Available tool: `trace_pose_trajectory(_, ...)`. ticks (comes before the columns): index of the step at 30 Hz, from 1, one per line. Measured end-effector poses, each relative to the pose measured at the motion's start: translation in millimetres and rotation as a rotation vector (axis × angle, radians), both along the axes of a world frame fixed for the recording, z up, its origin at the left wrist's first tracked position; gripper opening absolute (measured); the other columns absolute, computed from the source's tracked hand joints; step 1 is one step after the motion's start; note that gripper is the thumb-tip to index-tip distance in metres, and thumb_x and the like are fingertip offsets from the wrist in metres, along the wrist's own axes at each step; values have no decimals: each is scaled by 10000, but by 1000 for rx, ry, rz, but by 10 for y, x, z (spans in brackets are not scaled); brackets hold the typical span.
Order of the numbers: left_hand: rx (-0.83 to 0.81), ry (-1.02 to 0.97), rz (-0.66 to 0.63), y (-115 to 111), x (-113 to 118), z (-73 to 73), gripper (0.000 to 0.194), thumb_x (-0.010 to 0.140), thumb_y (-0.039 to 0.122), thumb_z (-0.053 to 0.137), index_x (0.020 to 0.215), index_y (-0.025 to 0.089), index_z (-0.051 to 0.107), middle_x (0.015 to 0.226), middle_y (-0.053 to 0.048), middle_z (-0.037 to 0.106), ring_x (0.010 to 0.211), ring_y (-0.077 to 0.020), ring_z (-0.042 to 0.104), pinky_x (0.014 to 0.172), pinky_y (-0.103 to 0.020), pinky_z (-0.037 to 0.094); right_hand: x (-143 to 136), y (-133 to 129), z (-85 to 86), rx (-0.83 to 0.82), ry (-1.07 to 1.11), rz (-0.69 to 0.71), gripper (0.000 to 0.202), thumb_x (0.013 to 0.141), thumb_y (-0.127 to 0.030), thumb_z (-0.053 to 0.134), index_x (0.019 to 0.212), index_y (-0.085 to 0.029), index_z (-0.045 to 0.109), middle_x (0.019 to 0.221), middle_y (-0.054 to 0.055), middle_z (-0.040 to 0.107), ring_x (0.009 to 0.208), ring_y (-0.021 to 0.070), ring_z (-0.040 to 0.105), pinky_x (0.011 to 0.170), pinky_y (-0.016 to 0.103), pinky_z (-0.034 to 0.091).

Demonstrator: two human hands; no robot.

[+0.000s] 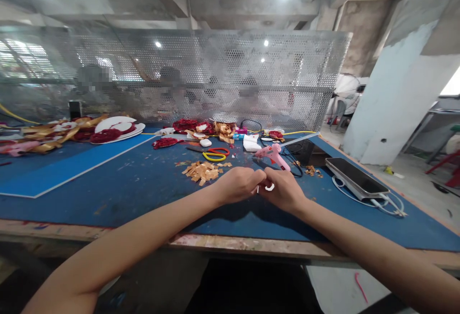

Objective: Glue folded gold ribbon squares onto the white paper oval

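Left hand point(240, 183) and right hand point(286, 188) meet, both grips pinching a small white piece point(270, 188), presumably for steadiness; pink glue gun point(276, 155) lies within reach.

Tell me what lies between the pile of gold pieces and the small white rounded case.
In the head view, the scissors with red and yellow handles lie between the gold pile and the white case.

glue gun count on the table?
1: the pink glue gun, just beyond the right hand, right of the scissors. Others may be hidden in the clutter at the back.
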State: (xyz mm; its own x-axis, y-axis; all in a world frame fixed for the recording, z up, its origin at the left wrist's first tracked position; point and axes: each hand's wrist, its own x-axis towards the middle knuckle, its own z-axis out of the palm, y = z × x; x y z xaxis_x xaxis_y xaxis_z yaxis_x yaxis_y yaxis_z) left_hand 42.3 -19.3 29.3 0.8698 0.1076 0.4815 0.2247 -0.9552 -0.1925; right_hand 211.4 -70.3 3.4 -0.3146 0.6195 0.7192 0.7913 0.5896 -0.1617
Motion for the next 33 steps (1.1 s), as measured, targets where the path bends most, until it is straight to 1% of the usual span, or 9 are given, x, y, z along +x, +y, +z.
trace_pose_trajectory(2,-117,-76,20,32,-6,6,124,758,139,510,816,198,418,676,-1,615,638,-163,632,580,-239,442,35,17,31,-29,29,29,205,690,-140,525,606,-217,354,542,-42,533,488,103,493,489,212,318)
trace_pose_trajectory(4,-361,-249,11,79,-12,35,210,735,148,554,835,210,380,705,13,635,646,-149,643,594,-233,462,99,41,104,-52,89,99,204,735,-142,522,628,-215,365,649,-23,619,592,115,577,558,213,395)
trace_pose_trajectory(6,-646,-446,-40,135,-13,79,302,723,166,598,846,221,327,725,20,656,657,-140,655,619,-237,483,182,73,193,-49,152,184,135,771,-153,530,722,-220,424,904,12,673,829,143,629,721,259,460)
trace_pose_trajectory(8,-872,-592,-106,183,-11,118,362,717,188,630,830,228,288,733,16,670,683,-143,668,655,-254,497,258,112,259,12,193,245,160,769,-162,563,879,-234,471,1129,49,610,1044,171,573,869,332,447)
trace_pose_trajectory(10,-1006,-669,-143,207,-8,133,392,709,202,653,814,229,276,738,8,680,702,-147,674,673,-265,499,300,152,276,115,218,256,234,765,-166,581,965,-242,487,1154,66,573,1095,184,535,914,374,433)
trace_pose_trajectory(12,-1079,-682,-150,204,-7,120,407,702,206,672,811,225,281,733,7,685,697,-144,672,674,-265,495,296,179,252,199,218,244,189,777,-165,576,939,-240,514,1064,64,581,1052,187,543,904,385,441)
trace_pose_trajectory(17,-1112,-628,-143,152,0,37,400,719,213,677,828,221,292,742,8,687,686,-131,660,668,-259,486,171,148,186,176,184,211,63,786,-199,586,839,-214,555,1017,75,566,1021,197,538,932,412,413)
trace_pose_trajectory(23,-1022,-574,-110,114,0,17,373,734,197,660,820,217,297,752,3,675,716,-134,653,660,-254,480,124,118,178,181,180,166,23,767,-211,598,754,-220,581,1013,66,563,1014,205,542,957,445,386)
trace_pose_trajectory(33,-854,-512,-94,52,-9,33,295,771,214,624,835,206,336,813,-16,670,740,-132,649,708,-278,502,128,123,192,162,112,160,28,765,-190,576,739,-198,569,983,76,566,1005,199,539,926,390,405)
